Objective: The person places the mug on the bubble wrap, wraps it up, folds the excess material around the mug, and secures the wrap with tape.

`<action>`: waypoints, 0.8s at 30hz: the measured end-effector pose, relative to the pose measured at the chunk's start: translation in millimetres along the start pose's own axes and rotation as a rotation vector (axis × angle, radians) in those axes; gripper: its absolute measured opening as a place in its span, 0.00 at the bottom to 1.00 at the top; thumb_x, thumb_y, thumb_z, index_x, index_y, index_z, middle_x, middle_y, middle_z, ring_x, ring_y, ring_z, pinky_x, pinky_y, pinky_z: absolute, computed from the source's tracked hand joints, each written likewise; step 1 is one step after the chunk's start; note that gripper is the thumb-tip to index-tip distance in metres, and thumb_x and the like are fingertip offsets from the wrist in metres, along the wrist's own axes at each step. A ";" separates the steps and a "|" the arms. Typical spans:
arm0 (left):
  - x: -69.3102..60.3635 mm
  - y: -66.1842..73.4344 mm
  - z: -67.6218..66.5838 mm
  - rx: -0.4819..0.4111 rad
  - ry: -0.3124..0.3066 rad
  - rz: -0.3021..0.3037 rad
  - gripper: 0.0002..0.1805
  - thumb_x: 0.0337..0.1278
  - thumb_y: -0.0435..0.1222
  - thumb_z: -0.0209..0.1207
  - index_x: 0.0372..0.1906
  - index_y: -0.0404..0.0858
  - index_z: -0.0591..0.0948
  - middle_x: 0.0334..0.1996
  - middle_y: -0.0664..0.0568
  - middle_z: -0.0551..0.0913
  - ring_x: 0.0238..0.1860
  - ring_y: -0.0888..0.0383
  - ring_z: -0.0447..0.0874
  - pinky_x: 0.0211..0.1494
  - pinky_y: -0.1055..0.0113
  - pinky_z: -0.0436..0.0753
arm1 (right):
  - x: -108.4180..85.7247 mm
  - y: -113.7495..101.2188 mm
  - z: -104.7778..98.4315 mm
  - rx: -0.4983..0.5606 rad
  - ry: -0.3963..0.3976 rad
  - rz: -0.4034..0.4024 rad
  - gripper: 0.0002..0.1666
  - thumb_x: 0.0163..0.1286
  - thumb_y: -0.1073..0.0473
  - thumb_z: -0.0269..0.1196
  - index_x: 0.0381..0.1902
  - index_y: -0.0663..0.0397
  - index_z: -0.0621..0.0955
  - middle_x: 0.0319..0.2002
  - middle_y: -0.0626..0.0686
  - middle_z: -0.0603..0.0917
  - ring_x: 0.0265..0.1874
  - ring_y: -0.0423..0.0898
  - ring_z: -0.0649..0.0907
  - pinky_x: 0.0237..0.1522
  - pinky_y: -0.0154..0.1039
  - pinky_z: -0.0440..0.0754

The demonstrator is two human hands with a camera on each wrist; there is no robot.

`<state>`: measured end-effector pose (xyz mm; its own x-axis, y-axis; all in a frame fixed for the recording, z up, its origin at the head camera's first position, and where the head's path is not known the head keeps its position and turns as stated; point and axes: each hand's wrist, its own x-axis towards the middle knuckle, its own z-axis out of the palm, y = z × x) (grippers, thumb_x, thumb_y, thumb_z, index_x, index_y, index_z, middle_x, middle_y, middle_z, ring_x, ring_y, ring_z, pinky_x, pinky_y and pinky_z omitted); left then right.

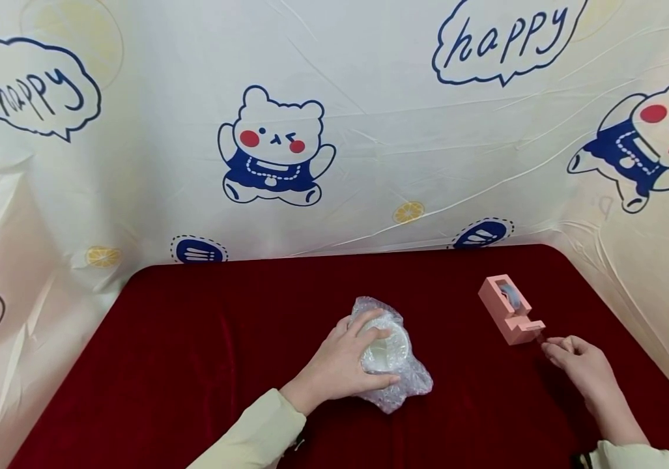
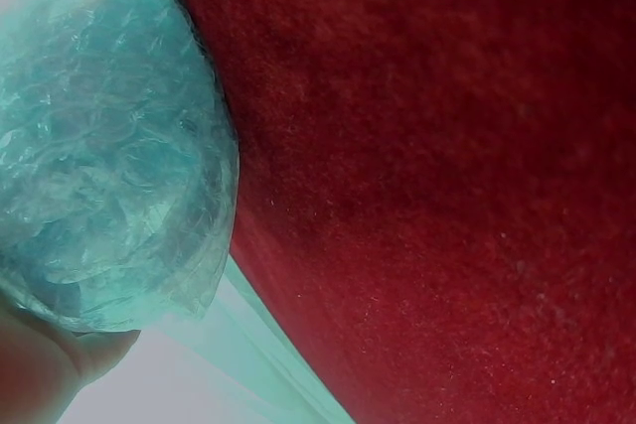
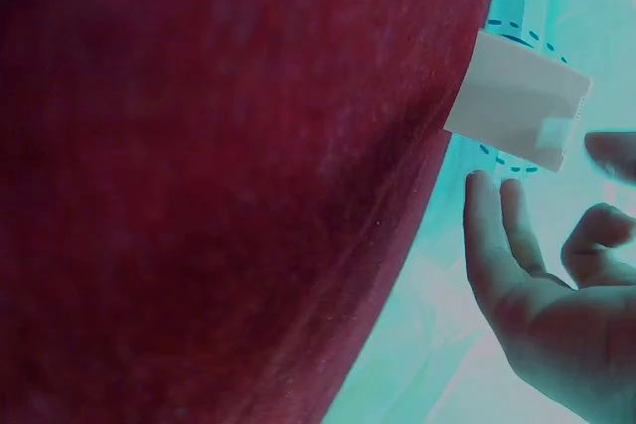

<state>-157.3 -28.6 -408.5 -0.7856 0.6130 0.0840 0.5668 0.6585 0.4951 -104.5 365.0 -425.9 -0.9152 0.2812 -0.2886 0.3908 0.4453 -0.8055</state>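
A round object in bubble wrap [image 1: 385, 345] lies on the red cloth, loose wrap spreading toward the right and front. My left hand [image 1: 340, 365] grips it from the left, fingers spread over its top and thumb along its near side. The left wrist view shows the wrap [image 2: 109, 146] close up, with part of the hand [image 2: 50, 364] below it. A pink tape dispenser [image 1: 501, 311] holds a bluish roll. At its cutter end, my right hand [image 1: 586, 371] pinches a thin strip of tape [image 1: 540, 338]. In the right wrist view, the dispenser [image 3: 517, 101] is beyond the hand [image 3: 556, 315].
Dark red cloth [image 1: 193, 345] covers the table. Behind and at both sides hangs a pale curtain [image 1: 369, 163] printed with bears and lemon slices. The dispenser stands to the right of the wrapped object, with cloth between them.
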 end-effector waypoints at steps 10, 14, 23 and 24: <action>0.0 -0.5 0.9 0.009 0.000 0.004 0.34 0.49 0.64 0.60 0.61 0.53 0.75 0.73 0.63 0.57 0.66 0.48 0.63 0.65 0.50 0.70 | -3.0 12.4 -3.6 0.507 -0.079 -0.004 0.23 0.71 0.67 0.53 0.19 0.46 0.59 0.29 0.29 0.85 0.32 0.25 0.83 0.35 0.23 0.81; 0.6 -0.8 1.2 0.007 -0.001 0.003 0.34 0.50 0.64 0.60 0.61 0.53 0.75 0.73 0.63 0.56 0.67 0.48 0.63 0.65 0.50 0.70 | -3.1 11.5 -4.1 0.593 -0.084 -0.008 0.19 0.73 0.64 0.51 0.19 0.47 0.67 0.28 0.33 0.87 0.32 0.28 0.85 0.35 0.25 0.82; 1.2 0.0 1.1 0.009 -0.004 -0.002 0.35 0.49 0.64 0.59 0.61 0.53 0.75 0.73 0.63 0.56 0.67 0.48 0.63 0.66 0.51 0.69 | 4.4 -1.3 3.4 0.345 0.011 0.145 0.27 0.66 0.46 0.61 0.20 0.49 0.59 0.22 0.33 0.81 0.27 0.25 0.82 0.33 0.24 0.81; 1.2 0.1 1.1 0.009 -0.005 -0.003 0.35 0.50 0.64 0.59 0.61 0.53 0.75 0.73 0.63 0.56 0.67 0.48 0.63 0.66 0.51 0.69 | 4.7 -2.7 4.6 0.308 0.030 0.159 0.27 0.66 0.46 0.61 0.19 0.48 0.59 0.20 0.32 0.78 0.25 0.25 0.79 0.31 0.24 0.79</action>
<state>-157.9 -27.3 -409.4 -0.7860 0.6133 0.0782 0.5666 0.6639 0.4879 -110.3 361.2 -427.4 -0.8404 0.3528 -0.4114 0.4760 0.1174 -0.8716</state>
